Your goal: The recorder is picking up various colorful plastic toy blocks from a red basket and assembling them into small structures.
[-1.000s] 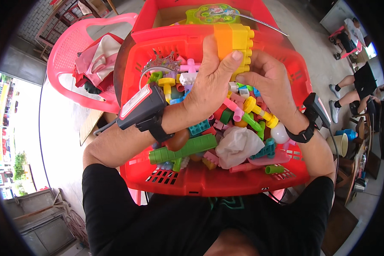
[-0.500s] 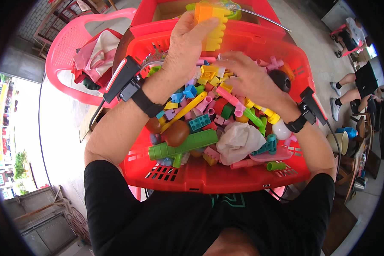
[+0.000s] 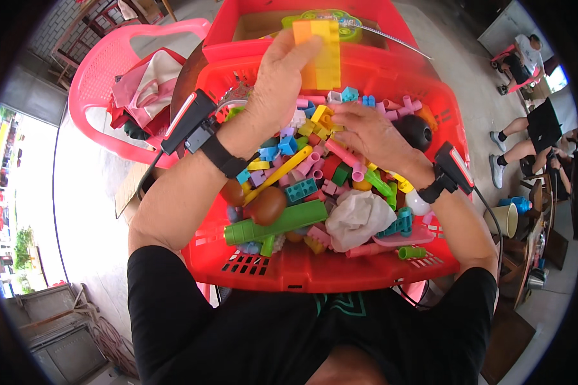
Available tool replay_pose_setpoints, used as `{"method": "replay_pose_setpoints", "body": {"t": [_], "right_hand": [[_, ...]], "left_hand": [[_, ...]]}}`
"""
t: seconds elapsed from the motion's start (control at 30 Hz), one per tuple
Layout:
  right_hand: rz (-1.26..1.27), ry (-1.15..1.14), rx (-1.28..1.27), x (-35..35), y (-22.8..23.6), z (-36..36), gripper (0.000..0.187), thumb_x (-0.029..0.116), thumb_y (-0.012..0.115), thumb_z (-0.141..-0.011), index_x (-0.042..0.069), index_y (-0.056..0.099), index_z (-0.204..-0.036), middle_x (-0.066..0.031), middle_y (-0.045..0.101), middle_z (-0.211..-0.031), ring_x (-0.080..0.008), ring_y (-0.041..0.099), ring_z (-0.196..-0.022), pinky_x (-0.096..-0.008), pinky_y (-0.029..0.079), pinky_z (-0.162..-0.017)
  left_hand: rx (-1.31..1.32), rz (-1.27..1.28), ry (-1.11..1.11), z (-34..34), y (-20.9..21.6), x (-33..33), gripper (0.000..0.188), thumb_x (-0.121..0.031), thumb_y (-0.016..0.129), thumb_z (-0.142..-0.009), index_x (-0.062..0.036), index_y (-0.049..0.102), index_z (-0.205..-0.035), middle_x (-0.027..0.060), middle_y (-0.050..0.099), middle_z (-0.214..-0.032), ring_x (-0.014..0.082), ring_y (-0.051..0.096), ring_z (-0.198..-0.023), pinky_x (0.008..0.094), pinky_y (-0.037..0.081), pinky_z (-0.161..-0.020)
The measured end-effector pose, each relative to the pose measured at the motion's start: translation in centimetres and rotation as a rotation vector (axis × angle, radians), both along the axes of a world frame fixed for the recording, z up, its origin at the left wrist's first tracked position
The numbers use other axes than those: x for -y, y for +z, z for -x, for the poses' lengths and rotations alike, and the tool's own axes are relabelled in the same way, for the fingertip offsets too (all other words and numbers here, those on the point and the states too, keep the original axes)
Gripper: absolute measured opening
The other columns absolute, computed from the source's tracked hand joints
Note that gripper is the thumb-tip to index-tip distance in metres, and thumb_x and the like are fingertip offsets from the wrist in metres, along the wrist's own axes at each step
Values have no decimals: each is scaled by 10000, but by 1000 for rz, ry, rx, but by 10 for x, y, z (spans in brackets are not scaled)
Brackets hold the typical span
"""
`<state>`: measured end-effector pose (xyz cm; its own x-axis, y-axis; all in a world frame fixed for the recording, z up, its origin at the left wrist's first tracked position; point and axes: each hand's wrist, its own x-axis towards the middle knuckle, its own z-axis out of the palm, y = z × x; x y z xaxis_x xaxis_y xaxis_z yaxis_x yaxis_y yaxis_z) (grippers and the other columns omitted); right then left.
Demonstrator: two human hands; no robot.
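In my left hand [image 3: 281,80], closed around it, is a joined stack of yellow and orange building blocks [image 3: 327,61], raised over the far rim of a red plastic basket [image 3: 289,277]. My right hand [image 3: 380,136] is over the pile inside, palm down, fingers apart. Its fingertips are beside a small yellow brick [image 3: 321,114]; whether they touch it I cannot tell. Close by are a pink tube [image 3: 342,152] and a black ball [image 3: 416,131]. Nearer to me are a long green piece [image 3: 279,221], a brown ball [image 3: 268,205] and a crumpled white plastic bag [image 3: 359,219].
Behind the basket is a red box [image 3: 221,46] with a green toy [image 3: 331,19] in it. On the left, a pink chair [image 3: 96,83] bears folded cloth [image 3: 149,90]. A cream bucket [image 3: 504,220] and other people are off to the right.
The yellow and orange stack has turned in my left hand, its smooth side now showing. My right hand has slowed, its fingers lower over the pile near the yellow bricks.
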<state>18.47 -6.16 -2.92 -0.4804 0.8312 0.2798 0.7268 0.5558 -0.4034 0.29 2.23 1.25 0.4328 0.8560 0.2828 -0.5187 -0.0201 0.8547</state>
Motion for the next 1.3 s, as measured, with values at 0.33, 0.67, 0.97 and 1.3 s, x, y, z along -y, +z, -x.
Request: {"method": "replay_pose_setpoints", "body": {"t": [0.33, 0.67, 0.97, 1.3], "right_hand": [[-52, -142, -1, -6, 22, -14, 262, 87, 620, -740, 24, 582, -992, -135, 545, -990, -310, 559, -946, -380, 473, -802], [-1, 120, 135, -2, 4, -4, 367, 18, 609, -707, 57, 542, -1066, -98, 526, -964, -279, 538, -945, -334, 446, -832], [424, -94, -372, -11, 34, -29, 310, 34, 625, -746, 35, 508, -1032, -38, 561, -987, -126, 564, -907, -267, 458, -764], [340, -221, -888, 7, 77, -30, 244, 134, 591, -851, 62, 538, -1078, 22, 534, -948, -46, 503, -847, -203, 426, -750]], "left_hand": [[31, 77, -46, 2, -3, -3, 310, -208, 478, -940, -10, 471, -1179, 99, 575, -1103, 204, 580, -1019, 374, 476, -896], [-105, 47, -56, -1, -6, 0, 313, -165, 539, -910, -10, 488, -1178, 73, 578, -1099, 161, 569, -1024, 322, 466, -900], [-92, 118, -55, -4, -10, -4, 315, -136, 522, -911, -10, 489, -1198, 82, 593, -1091, 170, 580, -1012, 322, 469, -891], [-205, 134, -121, 0, -9, 4, 302, -54, 539, -845, -45, 510, -1146, 42, 598, -1079, 144, 571, -998, 304, 455, -880]]}}
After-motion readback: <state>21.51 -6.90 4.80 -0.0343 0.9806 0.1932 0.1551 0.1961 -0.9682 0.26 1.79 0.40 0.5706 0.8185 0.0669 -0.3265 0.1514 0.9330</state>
